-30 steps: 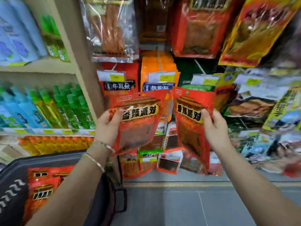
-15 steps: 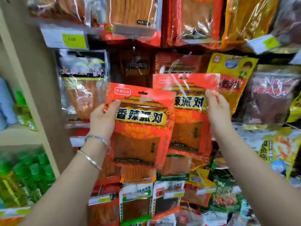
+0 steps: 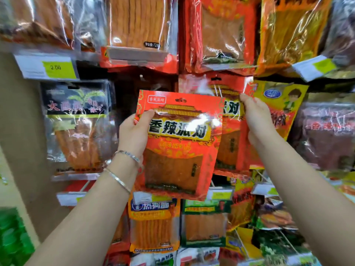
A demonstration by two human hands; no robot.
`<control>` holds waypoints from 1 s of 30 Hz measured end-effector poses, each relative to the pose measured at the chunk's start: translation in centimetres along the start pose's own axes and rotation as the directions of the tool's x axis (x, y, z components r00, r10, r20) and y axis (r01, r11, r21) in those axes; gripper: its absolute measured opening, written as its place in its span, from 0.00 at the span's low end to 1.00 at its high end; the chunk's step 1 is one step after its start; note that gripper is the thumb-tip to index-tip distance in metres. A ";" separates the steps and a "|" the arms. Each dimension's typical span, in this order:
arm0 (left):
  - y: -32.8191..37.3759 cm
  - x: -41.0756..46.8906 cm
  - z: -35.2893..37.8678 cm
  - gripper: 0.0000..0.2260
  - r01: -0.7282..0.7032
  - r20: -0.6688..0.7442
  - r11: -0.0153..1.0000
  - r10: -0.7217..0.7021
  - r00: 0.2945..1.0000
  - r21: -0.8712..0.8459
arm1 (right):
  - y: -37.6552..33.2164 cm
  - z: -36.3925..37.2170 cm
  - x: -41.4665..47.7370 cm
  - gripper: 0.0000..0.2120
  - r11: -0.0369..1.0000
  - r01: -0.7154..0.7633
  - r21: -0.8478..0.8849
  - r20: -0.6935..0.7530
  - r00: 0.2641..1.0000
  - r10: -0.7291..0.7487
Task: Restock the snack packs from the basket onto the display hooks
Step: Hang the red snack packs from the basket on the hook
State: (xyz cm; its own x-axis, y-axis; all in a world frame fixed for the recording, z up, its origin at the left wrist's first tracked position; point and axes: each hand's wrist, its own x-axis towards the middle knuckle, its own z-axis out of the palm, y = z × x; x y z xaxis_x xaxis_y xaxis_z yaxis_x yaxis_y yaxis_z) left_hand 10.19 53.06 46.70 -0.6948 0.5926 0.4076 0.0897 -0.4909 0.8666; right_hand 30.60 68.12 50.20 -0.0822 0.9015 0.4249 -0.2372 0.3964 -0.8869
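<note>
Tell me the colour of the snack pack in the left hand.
Red-orange glossy snack pack with a yellow-edged black title band, clearest in the head view.

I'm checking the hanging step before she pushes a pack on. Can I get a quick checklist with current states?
1. Left hand grips the front red pack: ok.
2. Right hand grips the rear red pack: ok.
3. Rear pack's hang hole visible at its top: ok.
4. Hook through that hole: cannot tell.
5. Rear pack matches the front pack's design: ok.
6. Front pack's hang hole on a hook: not ok, held in front of the display.
</note>
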 end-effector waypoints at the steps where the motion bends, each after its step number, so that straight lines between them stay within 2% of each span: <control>1: 0.1 -0.1 0.5 0.07 -0.004 -0.012 1.000 0.004 1.000 -0.001 | 0.1 0.1 0.2 0.22 1.000 -0.020 0.009 0.021 1.000 0.020; 3: 0.2 -0.3 1.3 0.07 -0.012 -0.034 1.000 0.011 0.999 -0.007 | 0.4 0.0 0.5 0.23 0.999 -0.051 0.020 0.052 0.997 0.050; 6: 0.2 -0.8 2.4 0.06 -0.008 -0.056 1.000 0.008 0.998 -0.004 | 1.4 -0.4 0.9 0.09 0.998 -0.055 0.012 0.064 0.996 0.054; 9: 0.1 -1.3 3.2 0.06 0.000 -0.089 1.000 -0.001 0.996 -0.004 | 2.1 -1.2 0.9 0.08 0.989 0.093 -0.115 0.064 0.994 -0.086; 12: 0.1 -1.9 4.0 0.07 -0.005 -0.097 1.000 0.006 0.995 0.009 | 2.1 -2.2 0.0 0.15 0.959 0.244 -0.142 0.032 0.970 -0.242; 14: 0.0 -2.3 4.6 0.08 -0.016 -0.083 1.000 0.018 0.996 0.022 | 1.7 -2.8 -0.9 0.11 0.944 0.315 -0.102 -0.013 0.948 -0.318; 16: 0.0 -2.8 5.3 0.10 -0.038 -0.090 0.998 0.042 0.995 0.054 | 1.2 -3.0 -1.6 0.04 0.945 0.317 -0.080 0.044 0.948 -0.314; 18: 0.0 -3.1 6.1 0.12 -0.045 -0.084 0.997 0.050 0.995 0.060 | 1.0 -2.8 -2.0 0.11 0.977 0.207 -0.049 0.198 0.961 -0.194; 19: 0.1 -3.3 6.6 0.12 -0.041 -0.068 0.998 0.045 0.997 0.055 | 0.7 -2.7 -2.1 0.21 0.990 0.130 -0.046 0.264 0.958 -0.114; 20: 0.2 -3.4 6.9 0.10 -0.042 -0.052 0.998 0.044 0.998 0.054 | 0.5 -2.5 -2.2 0.33 0.997 0.062 -0.035 0.293 0.955 -0.049; 21: 0.3 -3.5 7.3 0.09 -0.060 -0.043 0.996 0.063 0.997 0.067 | 0.1 -2.3 -2.3 0.39 1.000 0.030 -0.004 0.290 0.957 -0.028; 22: 0.5 -3.5 7.5 0.07 -0.111 -0.043 0.988 0.116 0.992 0.104 | -0.2 -2.3 -2.3 0.38 0.999 0.037 0.028 0.268 0.962 -0.044; 24: 0.9 -3.6 7.7 0.13 -0.274 -0.038 0.939 0.288 0.957 0.208 | -1.1 -2.2 -2.3 0.25 0.992 0.119 0.052 0.218 0.968 -0.127; 26: 1.8 -3.7 7.7 0.21 -0.440 -0.005 0.829 0.471 0.882 0.344 | -1.9 -2.2 -2.1 0.11 0.981 0.189 0.049 0.185 0.963 -0.195; 28: 2.5 -3.8 8.0 0.24 -0.569 0.101 0.651 0.609 0.787 0.503 | -2.3 -2.0 -1.6 0.07 0.977 0.206 0.045 0.167 0.963 -0.211; 30: 3.0 -3.8 8.6 0.27 -0.629 0.234 0.511 0.637 0.735 0.585 | -2.7 -1.8 -1.0 0.06 0.977 0.213 0.026 0.148 0.965 -0.215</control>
State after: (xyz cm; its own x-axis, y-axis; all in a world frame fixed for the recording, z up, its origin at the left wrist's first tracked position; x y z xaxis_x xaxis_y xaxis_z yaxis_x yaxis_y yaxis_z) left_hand 19.27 54.85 50.24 -0.2866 0.2720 0.9186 0.9008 -0.2501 0.3550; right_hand 33.05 66.43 51.81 -0.1720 0.7593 0.6276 -0.2744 0.5749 -0.7708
